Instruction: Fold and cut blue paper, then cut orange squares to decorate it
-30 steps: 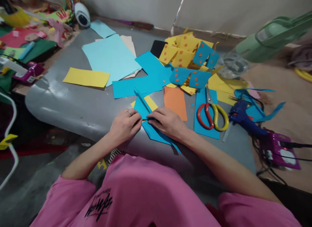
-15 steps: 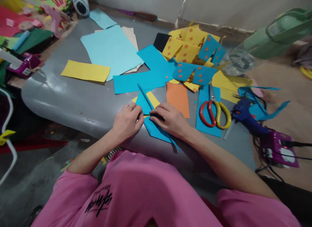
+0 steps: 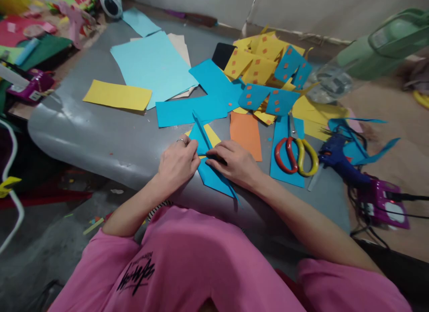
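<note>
A folded piece of blue paper (image 3: 214,178) lies at the near edge of the grey table (image 3: 100,137). My left hand (image 3: 177,162), with a ring on one finger, pinches the paper's left side with closed fingers. My right hand (image 3: 234,162) presses down on the paper's right side, fingers curled over the fold. A raised flap of the blue paper stands up between the two hands. A yellow scrap (image 3: 212,134) lies under it.
Red-and-yellow scissors (image 3: 296,154) rest on a blue strip to the right, beside an orange sheet (image 3: 246,135) and a blue glue gun (image 3: 338,162). Yellow and blue pieces with orange squares (image 3: 264,75) pile at the back. Light blue sheets (image 3: 152,66) and a yellow strip (image 3: 117,95) lie left.
Both hands stay on the blue paper; the left hand has slid slightly up along the fold. The view has shifted a little.
</note>
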